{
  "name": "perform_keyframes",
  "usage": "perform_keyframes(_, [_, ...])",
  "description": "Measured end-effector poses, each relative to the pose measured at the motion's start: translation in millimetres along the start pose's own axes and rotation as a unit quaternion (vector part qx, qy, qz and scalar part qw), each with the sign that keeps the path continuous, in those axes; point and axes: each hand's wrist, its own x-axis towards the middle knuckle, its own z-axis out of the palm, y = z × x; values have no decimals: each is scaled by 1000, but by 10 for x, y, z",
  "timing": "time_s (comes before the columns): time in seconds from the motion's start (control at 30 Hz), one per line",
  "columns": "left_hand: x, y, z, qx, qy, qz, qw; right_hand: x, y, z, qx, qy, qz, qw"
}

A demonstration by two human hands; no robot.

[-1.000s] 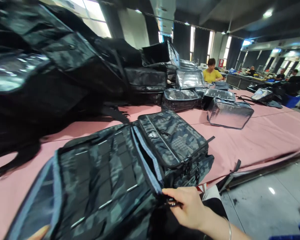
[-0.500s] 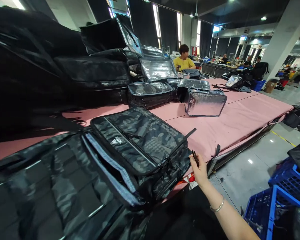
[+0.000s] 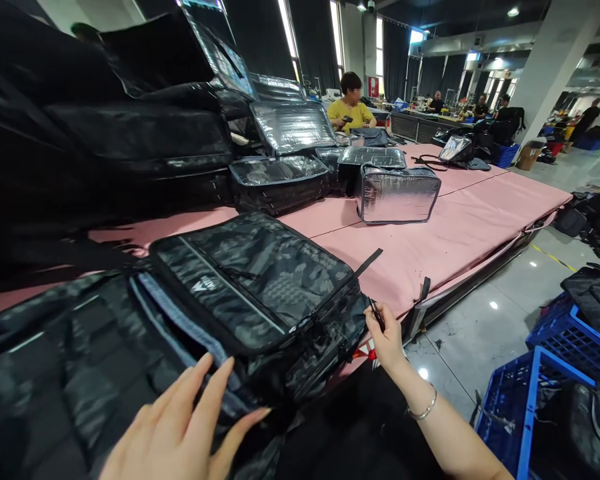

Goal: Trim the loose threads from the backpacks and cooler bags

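Note:
A dark camouflage backpack (image 3: 280, 280) lies on the pink-covered table, its front panel up and its side opening gaping, edged with grey-blue binding (image 3: 175, 317). Over the near end of that opening is my left hand (image 3: 180, 420), fingers spread and thumb out; whether it touches the fabric I cannot tell. My right hand (image 3: 389, 337), a bracelet on its wrist, is closed around small dark thread snips (image 3: 377, 313) at the table's edge, beside the bag's right end. A black strap (image 3: 369, 263) sticks out from the bag's far corner.
Silver-lined bags (image 3: 400, 195) stand farther along the pink table (image 3: 480, 213). A tall pile of black bags (image 3: 145, 140) rises at the left. Blue crates (image 3: 510, 400) with bags sit on the floor at right. A person in yellow (image 3: 350, 110) works across the table.
My left hand has come into view from below, over the bag's opening. My right hand still holds the snips near the bag's right end. The whole view has shifted slightly.

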Motion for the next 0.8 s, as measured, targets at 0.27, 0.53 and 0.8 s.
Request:
perform_keyframes(0.27, [357,-660,-218,47,-43,87,994,-232,-64,239,-5,-53,6,999])
perform_keyframes(0.53, [-12,-693,-241,106,54,33,992,-681,-213,544,5,-150,6,989])
perform_keyframes(0.8, [150,48,-165,61,-39,189,979,-677,-204,500,11,-160,14,987])
